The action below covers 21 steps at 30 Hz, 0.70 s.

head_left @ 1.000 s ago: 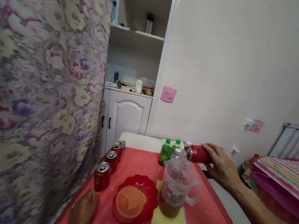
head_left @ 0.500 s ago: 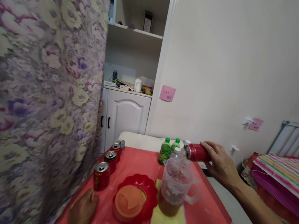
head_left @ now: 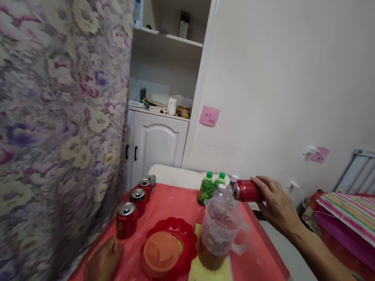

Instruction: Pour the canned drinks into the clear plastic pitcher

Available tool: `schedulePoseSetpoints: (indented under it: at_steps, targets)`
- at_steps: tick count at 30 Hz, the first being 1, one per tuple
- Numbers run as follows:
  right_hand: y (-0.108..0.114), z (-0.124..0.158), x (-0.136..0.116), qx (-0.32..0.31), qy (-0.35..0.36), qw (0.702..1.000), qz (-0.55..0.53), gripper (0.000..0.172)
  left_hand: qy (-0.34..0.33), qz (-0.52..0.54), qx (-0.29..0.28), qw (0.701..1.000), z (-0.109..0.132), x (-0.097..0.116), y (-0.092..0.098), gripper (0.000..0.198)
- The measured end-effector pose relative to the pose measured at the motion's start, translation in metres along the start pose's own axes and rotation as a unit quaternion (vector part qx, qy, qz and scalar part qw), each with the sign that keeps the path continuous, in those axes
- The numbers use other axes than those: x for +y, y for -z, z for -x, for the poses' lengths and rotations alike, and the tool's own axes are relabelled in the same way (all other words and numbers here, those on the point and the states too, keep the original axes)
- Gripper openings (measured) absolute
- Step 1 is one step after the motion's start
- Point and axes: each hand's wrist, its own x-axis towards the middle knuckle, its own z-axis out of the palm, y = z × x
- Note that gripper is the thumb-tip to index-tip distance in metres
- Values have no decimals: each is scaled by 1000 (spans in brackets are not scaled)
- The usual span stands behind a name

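My right hand (head_left: 276, 205) grips a red can (head_left: 246, 191) tipped on its side over a clear plastic jug (head_left: 221, 232). A thin brown stream falls into the jug, which holds brown liquid at the bottom and stands on a yellow cloth (head_left: 211, 278). At the table's near left edge my left hand (head_left: 102, 266) rests as a loose fist, holding nothing I can see. An orange lid (head_left: 159, 257) lies in a red scalloped dish (head_left: 187, 239) between my hand and the jug.
Several red cans (head_left: 126, 219) line the left side of the red table cover (head_left: 260, 270). Green bottles (head_left: 206, 188) stand at the back. A floral curtain (head_left: 41, 119) hangs close on the left. Behind are a white cabinet (head_left: 156, 143) and, at right, a striped bedcover (head_left: 358, 218).
The view has drifted slightly. My right hand keeps the can tipped over the jug and the liquid goes on running. My left hand has not moved.
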Motion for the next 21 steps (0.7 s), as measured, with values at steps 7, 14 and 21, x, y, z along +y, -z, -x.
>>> schedulePoseSetpoints:
  at_steps: [7,14,21]
  targets:
    - [0,1,0,1,6,1000,3,59,4,3,0,1000,0,1,1,23]
    - [-1,1,2,0,13,1000,4,59,2,2,2,1000,1,2,1,25]
    - [3,-1,2,-1,13,999,30,58,3,1,5,1000,3,3,3,24]
